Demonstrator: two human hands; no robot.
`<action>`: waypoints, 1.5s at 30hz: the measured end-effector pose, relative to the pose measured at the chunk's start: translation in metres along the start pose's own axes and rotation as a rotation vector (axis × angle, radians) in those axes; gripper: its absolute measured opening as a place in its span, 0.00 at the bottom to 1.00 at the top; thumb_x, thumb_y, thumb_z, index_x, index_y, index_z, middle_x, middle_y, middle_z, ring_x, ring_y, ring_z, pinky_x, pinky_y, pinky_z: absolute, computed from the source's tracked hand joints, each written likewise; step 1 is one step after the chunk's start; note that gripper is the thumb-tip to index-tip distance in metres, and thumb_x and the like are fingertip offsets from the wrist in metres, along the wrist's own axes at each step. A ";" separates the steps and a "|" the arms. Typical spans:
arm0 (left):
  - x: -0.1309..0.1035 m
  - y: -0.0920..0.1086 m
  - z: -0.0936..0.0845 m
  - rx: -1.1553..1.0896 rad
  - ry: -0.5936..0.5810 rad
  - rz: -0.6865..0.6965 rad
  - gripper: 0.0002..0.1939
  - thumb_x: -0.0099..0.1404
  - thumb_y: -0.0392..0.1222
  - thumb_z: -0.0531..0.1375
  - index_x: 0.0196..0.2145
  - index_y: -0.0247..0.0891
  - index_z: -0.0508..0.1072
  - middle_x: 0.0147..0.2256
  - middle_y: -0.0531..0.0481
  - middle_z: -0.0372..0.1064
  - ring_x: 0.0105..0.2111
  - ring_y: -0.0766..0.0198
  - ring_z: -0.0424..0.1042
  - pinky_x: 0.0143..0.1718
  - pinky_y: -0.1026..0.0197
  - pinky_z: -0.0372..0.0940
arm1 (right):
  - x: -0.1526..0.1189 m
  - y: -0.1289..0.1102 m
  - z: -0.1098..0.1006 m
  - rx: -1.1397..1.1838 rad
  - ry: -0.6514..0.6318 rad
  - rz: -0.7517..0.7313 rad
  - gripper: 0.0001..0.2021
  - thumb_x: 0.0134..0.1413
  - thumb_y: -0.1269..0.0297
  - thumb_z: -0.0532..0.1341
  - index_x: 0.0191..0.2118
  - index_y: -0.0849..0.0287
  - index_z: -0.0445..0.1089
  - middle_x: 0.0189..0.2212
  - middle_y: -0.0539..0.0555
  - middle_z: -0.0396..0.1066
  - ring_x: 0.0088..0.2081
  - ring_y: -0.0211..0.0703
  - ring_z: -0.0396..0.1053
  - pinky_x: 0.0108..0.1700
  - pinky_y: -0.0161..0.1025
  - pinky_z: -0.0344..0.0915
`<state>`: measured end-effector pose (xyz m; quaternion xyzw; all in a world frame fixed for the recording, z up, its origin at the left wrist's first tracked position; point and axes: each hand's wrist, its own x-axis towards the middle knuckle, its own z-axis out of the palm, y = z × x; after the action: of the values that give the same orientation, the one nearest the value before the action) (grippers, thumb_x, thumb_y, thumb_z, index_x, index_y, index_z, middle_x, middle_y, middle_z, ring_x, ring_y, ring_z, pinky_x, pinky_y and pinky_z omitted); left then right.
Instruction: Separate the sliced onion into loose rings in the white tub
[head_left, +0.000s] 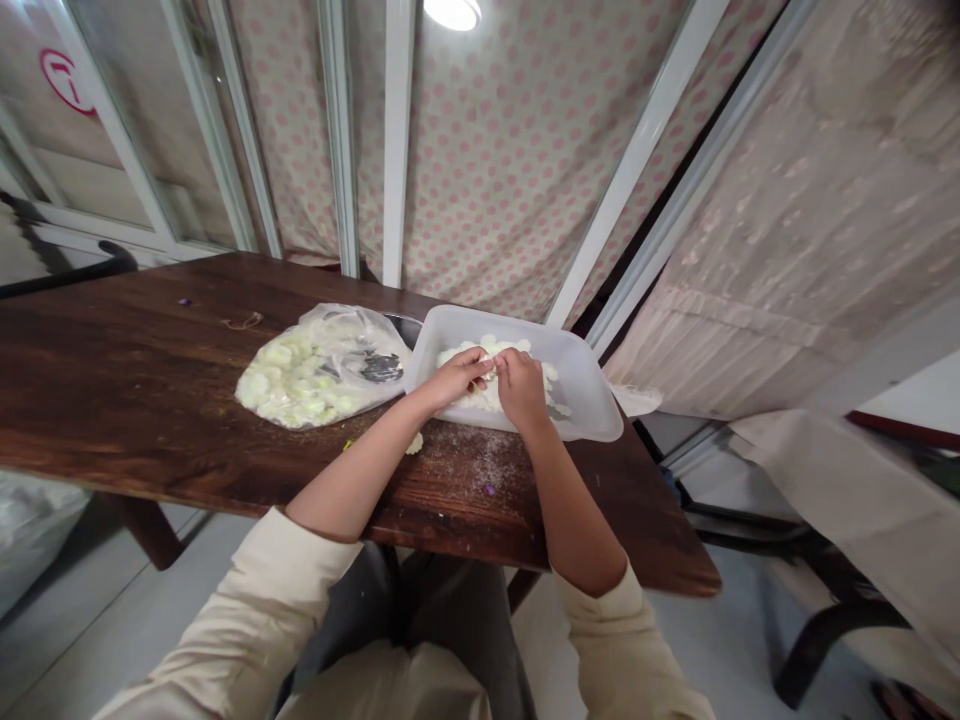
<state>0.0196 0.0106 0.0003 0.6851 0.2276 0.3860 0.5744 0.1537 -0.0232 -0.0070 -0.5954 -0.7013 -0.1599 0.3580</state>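
Note:
Both of my hands are over a white plastic tub (589, 395) on the table, fingertips nearly touching. My left hand (459, 380) is closed in a pinch on a small white piece (489, 367). From the other side, the fingers of my right hand (522, 388) are closed at the same piece. Below them lie several white, petal-like pieces (469, 400) with rounded edges, heaped in the tub. A clear plastic bag (382, 345) sits left of the tub, with pale yellow-green pieces (289, 385) inside. What the pieces are made of I cannot tell.
The dark wooden table (150, 380) has its front edge close to my body. One pale scalloped piece (415, 443) and white crumbs (480, 460) lie before the tub. A curtained glass partition (517, 180) stands behind. A black chair arm (832, 630) is at the right.

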 end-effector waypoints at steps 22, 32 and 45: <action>0.004 -0.009 -0.002 0.129 0.025 0.033 0.17 0.58 0.55 0.53 0.26 0.36 0.59 0.22 0.55 0.56 0.22 0.71 0.56 0.27 0.64 0.52 | 0.000 -0.005 -0.003 -0.179 0.061 0.048 0.16 0.62 0.61 0.44 0.28 0.59 0.63 0.25 0.53 0.67 0.32 0.41 0.61 0.35 0.37 0.48; 0.001 -0.001 0.000 0.045 0.116 -0.001 0.12 0.58 0.48 0.54 0.27 0.35 0.60 0.22 0.55 0.56 0.23 0.72 0.56 0.26 0.66 0.52 | 0.000 0.004 -0.002 -0.058 0.212 0.201 0.14 0.60 0.63 0.44 0.28 0.59 0.62 0.25 0.53 0.65 0.30 0.42 0.58 0.34 0.38 0.50; 0.004 -0.006 -0.004 0.045 0.046 0.097 0.15 0.56 0.52 0.56 0.27 0.35 0.62 0.23 0.54 0.57 0.25 0.71 0.57 0.27 0.66 0.53 | 0.002 0.000 -0.003 0.118 0.086 -0.147 0.14 0.61 0.61 0.43 0.32 0.58 0.62 0.31 0.54 0.64 0.36 0.42 0.60 0.40 0.39 0.55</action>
<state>0.0198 0.0173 -0.0038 0.6990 0.2159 0.4237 0.5342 0.1544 -0.0242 -0.0036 -0.5127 -0.7353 -0.1695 0.4096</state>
